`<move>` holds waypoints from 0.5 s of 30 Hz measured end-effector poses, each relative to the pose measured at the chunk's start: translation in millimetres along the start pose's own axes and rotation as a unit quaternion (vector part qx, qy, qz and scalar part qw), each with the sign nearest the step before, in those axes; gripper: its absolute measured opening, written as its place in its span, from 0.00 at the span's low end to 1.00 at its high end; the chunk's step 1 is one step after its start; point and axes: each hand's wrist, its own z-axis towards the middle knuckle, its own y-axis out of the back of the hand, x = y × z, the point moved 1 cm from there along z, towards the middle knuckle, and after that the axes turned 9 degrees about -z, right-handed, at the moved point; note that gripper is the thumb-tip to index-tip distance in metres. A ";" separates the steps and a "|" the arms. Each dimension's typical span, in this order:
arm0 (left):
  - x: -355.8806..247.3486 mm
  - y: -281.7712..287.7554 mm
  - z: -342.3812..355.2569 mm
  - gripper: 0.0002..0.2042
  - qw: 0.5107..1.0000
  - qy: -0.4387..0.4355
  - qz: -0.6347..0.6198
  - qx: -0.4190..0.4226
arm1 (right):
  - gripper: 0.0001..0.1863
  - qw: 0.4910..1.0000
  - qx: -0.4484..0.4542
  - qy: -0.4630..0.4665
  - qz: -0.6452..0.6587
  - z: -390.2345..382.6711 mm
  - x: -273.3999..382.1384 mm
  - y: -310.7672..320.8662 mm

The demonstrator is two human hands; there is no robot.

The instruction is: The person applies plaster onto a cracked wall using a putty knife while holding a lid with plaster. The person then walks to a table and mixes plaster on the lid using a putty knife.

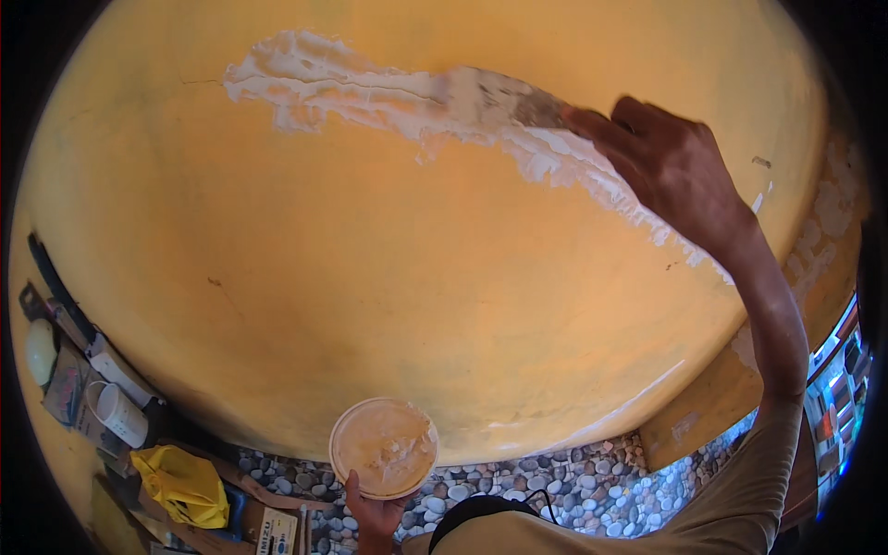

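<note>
My right hand [661, 166] grips a wide putty knife [532, 104], its blade pressed on a long streak of white filler [333, 88] that runs across the yellow wall [416, 259] with a thin crack along it. The streak slopes down to the right, partly hidden behind my hand and forearm. Near the bottom middle, my left hand [370, 513] holds a shallow round container [387, 444] of pale putty, its fingers wrapped round the rim.
At lower left are a white bucket [125, 416], a yellow bag [180, 486], a handsaw [32, 301] and cardboard boxes [277, 532]. Pebble-patterned flooring [592, 486] runs along the wall's foot. A patched side wall [814, 231] stands at the right.
</note>
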 end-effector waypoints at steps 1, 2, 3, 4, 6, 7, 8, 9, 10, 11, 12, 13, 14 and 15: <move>-0.2 -0.9 -1.2 0.37 1.000 -0.008 0.000 -0.009 | 0.20 1.000 -0.007 0.004 0.013 11.8 -3.9 -4.6; 1.0 -0.5 0.2 0.37 1.000 -0.007 -0.001 -0.007 | 0.20 1.000 -0.007 0.005 0.010 20.5 -10.6 -11.0; 1.9 0.5 1.2 0.37 1.000 -0.003 -0.013 -0.008 | 0.20 0.998 -0.054 0.040 0.010 29.6 -16.6 -19.6; 3.0 1.1 2.3 0.37 1.000 -0.001 -0.026 -0.010 | 0.19 0.992 -0.102 0.076 0.011 38.4 -21.6 -26.6; 5.0 -0.9 1.2 0.36 1.000 -0.014 -0.009 -0.010 | 0.19 0.992 -0.086 0.088 0.010 54.3 -28.1 -35.9; 5.1 -1.7 -0.2 0.36 1.000 -0.027 0.009 -0.011 | 0.21 0.992 -0.080 0.097 0.008 63.7 -29.8 -42.7; 5.3 -1.0 -1.2 0.36 0.999 -0.033 0.007 -0.011 | 0.23 0.991 -0.074 0.107 0.006 70.9 -30.7 -48.3; 5.8 0.6 -2.4 0.37 0.999 -0.036 0.012 -0.006 | 0.23 0.991 -0.079 0.110 0.007 76.0 -31.1 -52.1; 6.5 1.9 -1.5 0.37 0.999 -0.036 0.016 0.000 | 0.22 0.993 -0.065 0.101 0.001 80.2 -32.5 -55.3; 7.3 3.2 -0.5 0.37 0.999 -0.038 0.015 0.003 | 0.21 0.995 -0.049 0.092 -0.006 83.6 -33.9 -58.2; 8.3 4.5 0.8 0.37 0.999 -0.038 -0.008 0.002 | 0.21 0.994 -0.051 0.093 -0.009 86.0 -35.4 -61.5; 8.8 5.8 1.3 0.36 0.999 -0.040 -0.030 -0.001 | 0.20 0.993 -0.049 0.098 -0.038 88.4 -35.0 -66.6; 9.2 6.1 2.3 0.36 0.999 -0.042 -0.031 0.001 | 0.19 0.991 -0.045 0.103 -0.068 89.8 -35.4 -69.3; 9.7 6.3 3.4 0.37 0.999 -0.046 -0.015 -0.002 | 0.19 0.991 -0.046 0.104 -0.070 89.6 -37.1 -69.4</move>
